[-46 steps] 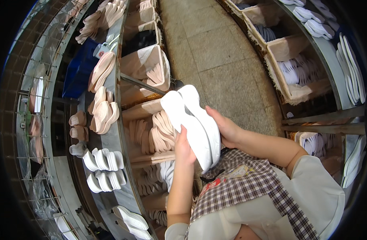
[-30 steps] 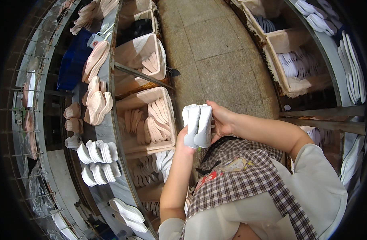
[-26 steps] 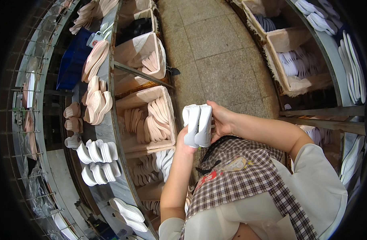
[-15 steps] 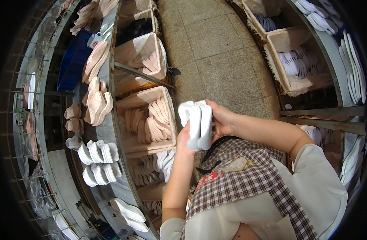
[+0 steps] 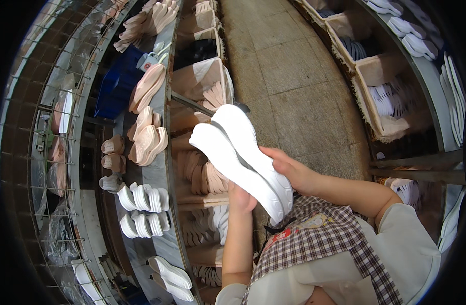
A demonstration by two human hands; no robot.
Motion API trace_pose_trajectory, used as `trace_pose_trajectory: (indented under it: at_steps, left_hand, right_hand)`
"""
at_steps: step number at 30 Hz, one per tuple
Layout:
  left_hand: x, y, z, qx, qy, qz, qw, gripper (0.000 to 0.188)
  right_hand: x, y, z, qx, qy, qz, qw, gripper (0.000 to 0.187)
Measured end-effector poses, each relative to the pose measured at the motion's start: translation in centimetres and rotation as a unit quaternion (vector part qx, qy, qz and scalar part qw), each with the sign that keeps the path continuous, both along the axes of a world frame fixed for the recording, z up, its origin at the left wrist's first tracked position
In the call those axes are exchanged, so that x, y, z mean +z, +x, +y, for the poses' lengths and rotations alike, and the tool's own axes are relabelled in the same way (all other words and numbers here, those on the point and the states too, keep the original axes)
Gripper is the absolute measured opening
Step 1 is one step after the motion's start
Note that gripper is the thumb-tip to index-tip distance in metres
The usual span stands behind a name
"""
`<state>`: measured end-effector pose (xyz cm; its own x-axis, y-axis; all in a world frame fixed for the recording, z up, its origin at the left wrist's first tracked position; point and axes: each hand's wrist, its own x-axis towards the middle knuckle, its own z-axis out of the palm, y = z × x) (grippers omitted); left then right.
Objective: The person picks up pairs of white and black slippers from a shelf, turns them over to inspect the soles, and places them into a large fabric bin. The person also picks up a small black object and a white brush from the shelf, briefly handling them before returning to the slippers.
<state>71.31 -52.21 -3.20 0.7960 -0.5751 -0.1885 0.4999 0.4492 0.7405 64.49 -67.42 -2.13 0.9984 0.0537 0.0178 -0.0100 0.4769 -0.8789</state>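
Two white shoe soles (image 5: 236,170) lie side by side between my hands, their flat faces turned up and their far ends pointing away to the left. My left hand (image 5: 241,199) grips the left sole from below and along its outer edge, with some fingers hidden underneath. Around the right sole's outer edge my right hand (image 5: 295,173) is closed, its thumb on the side. Left of my hands, short stacks of white soles (image 5: 144,197) stand in two rows on the grey bench (image 5: 173,223). Another white pair (image 5: 172,274) lies nearer to me.
Pink soles (image 5: 147,87), brown soles (image 5: 113,162), a mug (image 5: 146,62) and a blue crate (image 5: 116,84) are along the left. Cloth-lined baskets (image 5: 208,68) of soles sit beneath the bench. Across the tiled aisle (image 5: 294,76) are more baskets (image 5: 367,101) and a shelf.
The soles, held upright close together before, are now tilted outward and show their full length. My view has shifted, so the bench appears further right.
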Motion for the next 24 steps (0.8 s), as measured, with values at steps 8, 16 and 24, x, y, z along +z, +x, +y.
trace_pose_trajectory:
  at_steps: [8, 16, 24]
  left_hand:
    - [-0.6, 0.2, 1.1, 0.014, -0.015, -0.023, 1.000, 0.044]
    - [-0.5, 0.1, 2.6, 0.016, 0.030, -0.092, 0.995, 0.051]
    - [-0.2, -0.3, 3.2, 0.052, 0.160, -0.252, 0.953, 0.048]
  right_hand:
    - [1.4, -0.8, -0.8, 0.051, -0.055, -0.002, 0.997, 0.061]
    - [2.5, -1.8, -0.9, 0.064, -0.092, -0.010, 0.994, 0.081]
    - [2.1, -1.7, -0.9, 0.080, -0.107, -0.027, 0.991, 0.087]
